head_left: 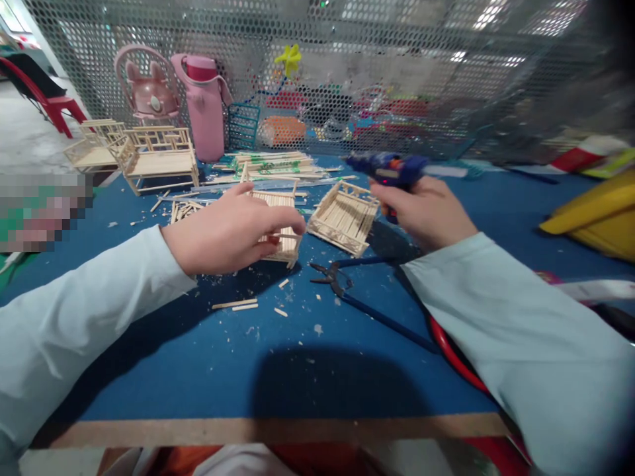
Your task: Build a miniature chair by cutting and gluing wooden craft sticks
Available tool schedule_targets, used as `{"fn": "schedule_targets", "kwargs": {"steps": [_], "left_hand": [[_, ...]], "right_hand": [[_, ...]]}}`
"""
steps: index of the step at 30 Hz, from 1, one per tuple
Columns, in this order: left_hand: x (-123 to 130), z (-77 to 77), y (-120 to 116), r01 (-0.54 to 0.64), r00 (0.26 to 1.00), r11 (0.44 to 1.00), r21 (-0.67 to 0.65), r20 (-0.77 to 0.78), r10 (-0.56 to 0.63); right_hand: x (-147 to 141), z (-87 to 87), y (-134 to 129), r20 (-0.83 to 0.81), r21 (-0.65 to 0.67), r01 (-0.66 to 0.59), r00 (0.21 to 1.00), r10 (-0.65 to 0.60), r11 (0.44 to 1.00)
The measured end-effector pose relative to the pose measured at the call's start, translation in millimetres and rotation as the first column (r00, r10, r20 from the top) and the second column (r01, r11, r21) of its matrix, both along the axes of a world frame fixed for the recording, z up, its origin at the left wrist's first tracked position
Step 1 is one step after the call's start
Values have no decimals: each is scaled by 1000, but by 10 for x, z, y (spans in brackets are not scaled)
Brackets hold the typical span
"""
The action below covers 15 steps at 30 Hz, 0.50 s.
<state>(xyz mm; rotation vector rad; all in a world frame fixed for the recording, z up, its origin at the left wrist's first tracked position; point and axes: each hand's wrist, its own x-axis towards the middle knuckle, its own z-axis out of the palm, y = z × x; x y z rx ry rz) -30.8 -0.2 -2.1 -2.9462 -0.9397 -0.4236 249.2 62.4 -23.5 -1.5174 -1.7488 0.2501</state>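
Observation:
My right hand (429,208) grips a blue hot glue gun (391,168), its nozzle pointing left and a pale glue stick jutting from its back. My left hand (233,228) is bent over a small model made of wooden sticks (275,198), hiding much of it. Between its thumb and forefinger is a short wooden stick (285,236). A second stick model (344,218), shaped like a shallow box with a railing, sits below the glue gun. Pliers (335,277) with dark jaws and blue handles lie open in front of it.
Stick-built furniture models (161,158) stand at the back left beside a pink bottle (204,109). Bundled sticks (272,162) lie behind my hands; cut pieces (235,305) are scattered nearer. A perforated metal screen (347,59) closes the back. Something yellow (595,215) is at the right.

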Motion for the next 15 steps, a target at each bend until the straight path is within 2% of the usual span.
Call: {"fn": "schedule_targets", "kwargs": {"steps": [2,6,9,15], "left_hand": [[-14,-35,-21,13,1000,998,67,23,-14],[4,-75,-78,-69,995,982,174,79,56],[31,-46,-91,-79,996,986,146,61,71],[44,-3,-82,-99,993,992,83,74,93]], "right_hand": [[-21,-45,4,75,-18,-9,997,10,1000],[-21,-135,15,257,-31,-14,966,21,999],[-2,-168,17,350,-27,-39,936,46,999],[12,-185,35,383,-22,-31,923,37,999]]}}
